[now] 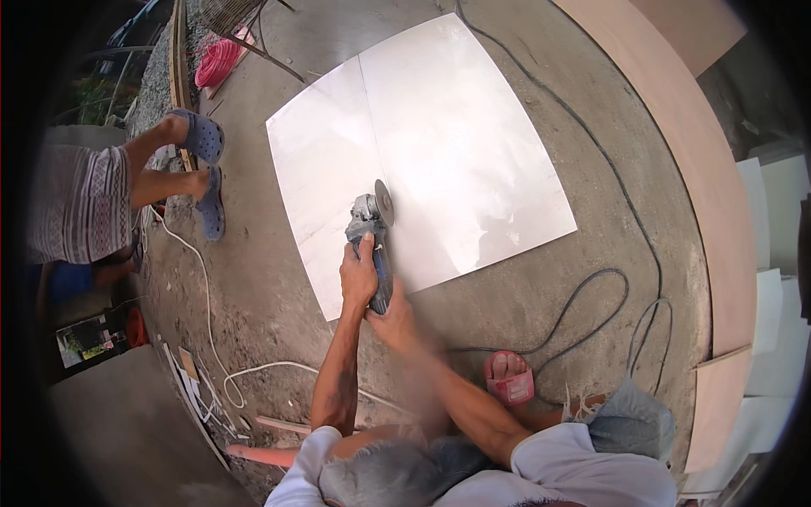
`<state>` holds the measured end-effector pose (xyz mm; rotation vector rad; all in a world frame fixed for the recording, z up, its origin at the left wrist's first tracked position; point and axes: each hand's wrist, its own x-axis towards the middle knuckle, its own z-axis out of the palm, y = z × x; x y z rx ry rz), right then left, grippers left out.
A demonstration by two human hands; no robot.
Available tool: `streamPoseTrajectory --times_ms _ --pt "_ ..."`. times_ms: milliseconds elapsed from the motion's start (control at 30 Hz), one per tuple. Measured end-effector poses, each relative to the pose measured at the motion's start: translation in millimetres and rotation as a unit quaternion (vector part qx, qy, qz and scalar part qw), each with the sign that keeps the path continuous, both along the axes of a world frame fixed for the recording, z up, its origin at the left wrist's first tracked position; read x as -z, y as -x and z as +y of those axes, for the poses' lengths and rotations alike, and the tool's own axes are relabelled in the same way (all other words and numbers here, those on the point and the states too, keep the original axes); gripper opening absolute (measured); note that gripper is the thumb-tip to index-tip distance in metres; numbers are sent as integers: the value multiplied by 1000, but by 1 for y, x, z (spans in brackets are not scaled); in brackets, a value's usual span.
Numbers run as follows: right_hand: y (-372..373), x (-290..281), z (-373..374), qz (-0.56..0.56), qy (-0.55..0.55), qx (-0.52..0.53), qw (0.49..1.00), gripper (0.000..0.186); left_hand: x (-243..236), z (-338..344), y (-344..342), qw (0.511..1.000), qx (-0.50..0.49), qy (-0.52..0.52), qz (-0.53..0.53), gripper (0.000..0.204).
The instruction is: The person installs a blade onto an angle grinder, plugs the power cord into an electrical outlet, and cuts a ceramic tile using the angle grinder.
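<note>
An angle grinder (380, 262) with a dark body and a metal head is held over a large white sheet (456, 160). My left hand (358, 277) wraps round the body just behind the head, its thumb lying along the top. Around the rear end of the grinder closes my right hand (394, 316), partly blurred. The thin cutting disc (383, 203) stands on edge at a dark line (369, 118) that runs up the sheet to its far edge. Whether the disc touches the sheet, I cannot tell.
A black cord (591, 144) runs along the sheet's right side and loops near my foot in a red slipper (510, 378). At left stands another person in blue clogs (203, 137). A white cable (203, 279), a pink hose coil (218, 63) and wood boards (726, 270) lie around.
</note>
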<state>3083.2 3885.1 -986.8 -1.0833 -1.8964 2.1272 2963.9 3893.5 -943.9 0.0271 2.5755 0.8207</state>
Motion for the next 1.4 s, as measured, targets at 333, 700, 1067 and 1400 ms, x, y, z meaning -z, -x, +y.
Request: streamPoseTrajectory --times_ms 333,700,1067,1400 --pt "64 27 27 83 -135 42 987 86 13 29 63 1000 -17 5 -17 83" --pt "120 36 63 63 -21 14 998 85 17 58 116 1000 7 -17 19 87" --pt "163 -21 104 29 28 -22 999 70 -3 73 156 997 -4 -74 13 87" --pt "90 -52 23 104 -40 -89 990 75 -52 -24 69 989 -32 -144 -3 71"
